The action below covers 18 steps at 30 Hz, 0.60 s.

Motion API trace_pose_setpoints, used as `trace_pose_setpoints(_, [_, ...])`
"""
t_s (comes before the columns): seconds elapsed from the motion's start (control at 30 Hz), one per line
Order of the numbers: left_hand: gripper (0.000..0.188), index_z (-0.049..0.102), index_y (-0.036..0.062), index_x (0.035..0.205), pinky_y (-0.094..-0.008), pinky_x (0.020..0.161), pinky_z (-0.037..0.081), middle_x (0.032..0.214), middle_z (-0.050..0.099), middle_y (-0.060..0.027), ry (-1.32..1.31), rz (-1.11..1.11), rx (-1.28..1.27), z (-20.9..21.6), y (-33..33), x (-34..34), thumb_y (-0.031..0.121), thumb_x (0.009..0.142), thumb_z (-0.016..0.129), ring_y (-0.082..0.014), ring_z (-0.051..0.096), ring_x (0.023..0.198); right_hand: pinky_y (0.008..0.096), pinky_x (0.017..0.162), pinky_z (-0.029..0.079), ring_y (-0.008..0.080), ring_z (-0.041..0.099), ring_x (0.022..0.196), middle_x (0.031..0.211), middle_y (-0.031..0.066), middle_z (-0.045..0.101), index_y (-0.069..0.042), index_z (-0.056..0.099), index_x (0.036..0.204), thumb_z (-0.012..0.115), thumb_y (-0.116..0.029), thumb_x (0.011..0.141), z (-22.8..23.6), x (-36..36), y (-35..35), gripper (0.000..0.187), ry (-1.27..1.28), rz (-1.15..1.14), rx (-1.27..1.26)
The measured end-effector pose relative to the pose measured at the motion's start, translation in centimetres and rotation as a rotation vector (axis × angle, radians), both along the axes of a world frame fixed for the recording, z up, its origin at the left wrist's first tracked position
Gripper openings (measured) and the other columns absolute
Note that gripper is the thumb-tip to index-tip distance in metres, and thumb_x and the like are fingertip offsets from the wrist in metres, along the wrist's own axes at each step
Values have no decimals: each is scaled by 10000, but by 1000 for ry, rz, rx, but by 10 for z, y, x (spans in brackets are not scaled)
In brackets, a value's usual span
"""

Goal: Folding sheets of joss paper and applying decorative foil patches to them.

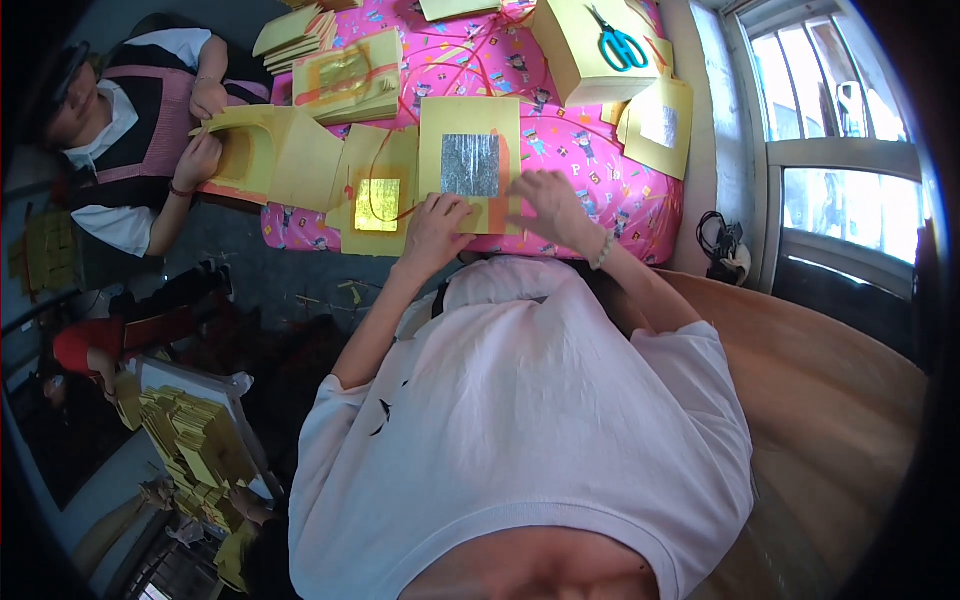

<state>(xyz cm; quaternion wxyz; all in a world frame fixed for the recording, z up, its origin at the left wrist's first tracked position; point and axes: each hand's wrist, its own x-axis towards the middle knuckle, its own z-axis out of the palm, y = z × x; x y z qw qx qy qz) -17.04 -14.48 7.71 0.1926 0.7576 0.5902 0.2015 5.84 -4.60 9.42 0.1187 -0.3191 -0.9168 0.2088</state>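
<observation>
The yellow sheet (468, 117) with the silver square (470, 166) lies on the pink-covered worktop (645, 205), right in front of the person, and both hands are at its near end. The left hand (437, 228) rests over the lower left part, its fingers loosely curled and close together; whether they pinch the edge or merely press down, I cannot tell. The right hand (550, 207) is at the right edge beside the orange-red strip, fingers parted and bent with nothing visible between them; contact with the paper is unclear. To work this edge well, let the left fingers lie flatter as a steady anchor, off the shiny square, while the right ones press evenly along the strip, avoiding any sideways tug that could skew or crease the sheet. The neighbouring sheet with a gold square (378, 205) sits close by the left hand, so mind that elbow and wrist.
</observation>
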Motion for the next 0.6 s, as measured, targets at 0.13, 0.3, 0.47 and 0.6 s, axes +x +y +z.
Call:
trace_pose_setpoints(0.13, [431, 631, 96, 1011, -377, 870, 476, 1031, 579, -49, -28, -33, 8, 3, 5, -2, 196, 642, 830, -254, 550, 1007, 354, 852, 414, 231, 569, 949, 976, 50, 569, -129, 597, 1030, 754, -256, 736, -3, 8, -30, 357, -41, 56, -4])
trace_pose_setpoints(0.3, [356, 676, 102, 932, -373, 840, 494, 1008, 615, -39, -76, -34, -42, 5, 9, -8, 222, 640, 840, -245, 579, 975, 374, 838, 436, 235, 572, 945, 961, 50, 570, -129, 609, 1004, 735, -233, 754, -11, 6, -27, 299, -77, 62, -22])
trace_pose_setpoints(0.47, [183, 748, 129, 765, -340, 848, 493, 987, 637, -7, -179, 2, -166, 4, 18, -16, 270, 679, 827, -207, 593, 968, 383, 781, 484, 252, 605, 867, 911, 65, 599, -100, 648, 937, 718, -210, 782, -19, 10, -15, 202, 35, 93, -169])
trace_pose_setpoints(0.6, [186, 752, 134, 745, -359, 840, 488, 948, 629, -7, -200, -6, -164, 2, 24, -20, 297, 682, 816, -211, 587, 965, 380, 746, 504, 269, 622, 842, 901, 83, 625, -66, 690, 861, 712, -218, 815, -10, 8, -10, 160, 88, 47, -313])
